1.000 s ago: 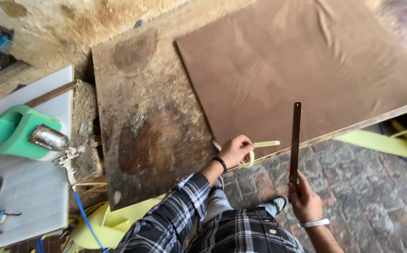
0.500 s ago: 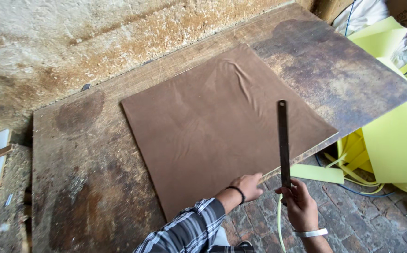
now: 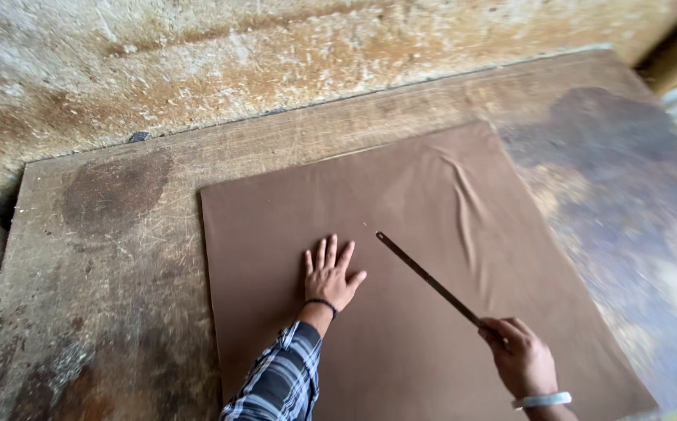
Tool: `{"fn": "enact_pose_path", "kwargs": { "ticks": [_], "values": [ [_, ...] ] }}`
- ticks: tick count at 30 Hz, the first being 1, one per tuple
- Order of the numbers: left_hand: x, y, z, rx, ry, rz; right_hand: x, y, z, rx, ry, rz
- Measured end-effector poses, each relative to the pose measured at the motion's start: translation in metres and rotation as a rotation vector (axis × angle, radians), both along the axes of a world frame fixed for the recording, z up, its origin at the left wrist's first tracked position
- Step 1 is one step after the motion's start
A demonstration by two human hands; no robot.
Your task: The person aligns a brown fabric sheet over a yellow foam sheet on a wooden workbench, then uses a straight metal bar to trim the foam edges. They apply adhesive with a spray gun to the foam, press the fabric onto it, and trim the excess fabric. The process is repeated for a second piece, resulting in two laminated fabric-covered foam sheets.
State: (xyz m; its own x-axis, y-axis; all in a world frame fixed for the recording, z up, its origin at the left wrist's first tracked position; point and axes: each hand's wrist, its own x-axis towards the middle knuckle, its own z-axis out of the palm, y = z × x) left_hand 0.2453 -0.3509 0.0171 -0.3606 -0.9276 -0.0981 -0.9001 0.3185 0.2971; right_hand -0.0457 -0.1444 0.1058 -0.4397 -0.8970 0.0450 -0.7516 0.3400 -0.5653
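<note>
The left hand (image 3: 329,274) lies flat with its fingers spread wide, palm down on the brown sheet (image 3: 401,265), pressing it against the worktop (image 3: 105,257). The right hand (image 3: 519,355) is closed around one end of a long dark metal ruler (image 3: 426,274), whose far end points up and to the left, ending just beyond the left hand's fingertips. Whether the ruler rests on the sheet or hangs just above it cannot be told from this view.

Half a second ago the ruler stood nearly upright at the near edge of the sheet, and the left hand sat at that edge beside it. Now both hands have come forward over the sheet: the left has moved in and flattened out, and the ruler has swung down to a slant across the middle. A second ago the left hand was pinching a pale strip, which is no longer in its grasp. As a judgement, the change reads as the sheet being pinned and the ruler being brought to it.

Beyond the right hand, a few soft creases (image 3: 463,203) run across the sheet. To the left of the left hand, well apart, the worktop shows a dark round stain (image 3: 116,195). A rough wall (image 3: 276,54) rises behind both hands.
</note>
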Motion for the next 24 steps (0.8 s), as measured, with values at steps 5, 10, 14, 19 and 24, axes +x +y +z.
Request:
{"fn": "enact_pose_path", "kwargs": {
  "ticks": [5,10,14,19,24],
  "values": [
    [-0.013,-0.144,-0.019,-0.058,0.015,0.142,-0.02,-0.181,-0.032,0.058,0.162,0.205],
    [-0.03,-0.212,-0.021,-0.025,-0.023,0.27,-0.012,-0.351,-0.056,-0.049,0.276,0.388],
    [-0.03,-0.219,-0.02,-0.007,-0.003,0.284,0.004,-0.453,-0.071,-0.121,0.356,0.55],
    [-0.026,-0.224,-0.023,-0.022,0.007,0.303,0.027,-0.521,-0.091,-0.139,0.394,0.69],
    [-0.025,-0.229,-0.026,-0.038,-0.003,0.316,0.056,-0.55,-0.115,-0.184,0.389,0.826]
  ]
}}
